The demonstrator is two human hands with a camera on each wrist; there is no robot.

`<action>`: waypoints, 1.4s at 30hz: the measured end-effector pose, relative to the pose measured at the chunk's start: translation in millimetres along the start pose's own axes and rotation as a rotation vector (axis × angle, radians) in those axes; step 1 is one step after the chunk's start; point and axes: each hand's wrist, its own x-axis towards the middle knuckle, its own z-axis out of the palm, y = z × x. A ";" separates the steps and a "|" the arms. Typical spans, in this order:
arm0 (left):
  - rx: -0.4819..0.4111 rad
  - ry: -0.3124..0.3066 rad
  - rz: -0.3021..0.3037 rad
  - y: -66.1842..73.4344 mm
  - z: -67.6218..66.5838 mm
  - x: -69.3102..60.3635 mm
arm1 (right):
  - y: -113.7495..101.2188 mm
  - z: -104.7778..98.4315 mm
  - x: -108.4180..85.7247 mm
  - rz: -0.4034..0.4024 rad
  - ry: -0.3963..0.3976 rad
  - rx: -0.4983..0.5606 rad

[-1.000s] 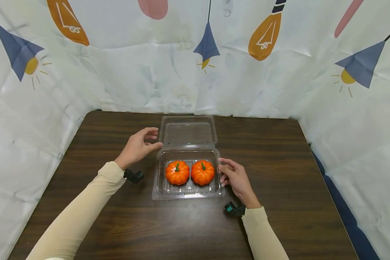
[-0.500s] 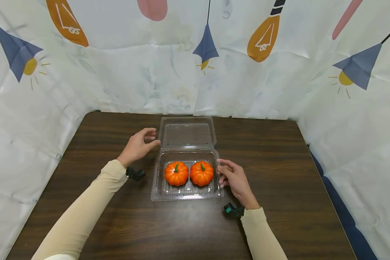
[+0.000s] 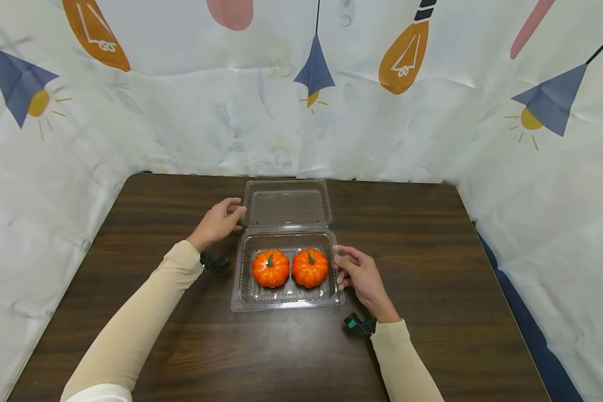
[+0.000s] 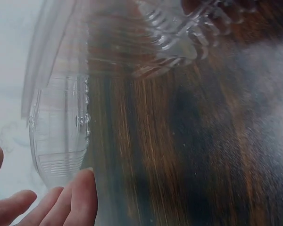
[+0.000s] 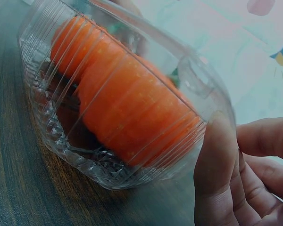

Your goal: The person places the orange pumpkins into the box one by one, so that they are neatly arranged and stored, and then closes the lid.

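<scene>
the left hand lay at the left edge of the lid, its thumb and fingers spread apart rather than pinching; whether a fingertip touched the plastic could not be told. the right hand pinched the right rim of the clear container with its thumb and fingers. the container sat open on the surface, its base toward the person and its lid folded back on the far side, joined along a hinge. inside the base, side by side, were an orange pumpkin on the left and an orange pumpkin on the right, both upright with green stems. the container looked light, thin and springy, smooth enough to slide, and likely to crease or crack if squeezed hard; the rim seemed the safest hold on the base, and the lid's outer edge, away from the hinge, the easiest place to swing it from. the pumpkins looked glossy, firm and perhaps light, best taken round their ribbed sides rather than by the stems. farther out came the cream sleeves, and behind the surface hung a white curtain printed with lamps and bulbs.
</scene>
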 end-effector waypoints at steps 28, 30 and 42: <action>-0.365 -0.176 -0.057 -13.8 -3.5 27.3 | -0.8 -0.9 -0.3 0.014 0.011 -0.007; -0.387 -0.181 -0.055 -13.9 -5.8 26.8 | -1.2 -0.3 -0.8 0.012 0.009 -0.007; -0.417 -0.172 -0.041 -5.8 -14.8 25.8 | -0.2 -0.2 -0.1 0.004 0.012 -0.005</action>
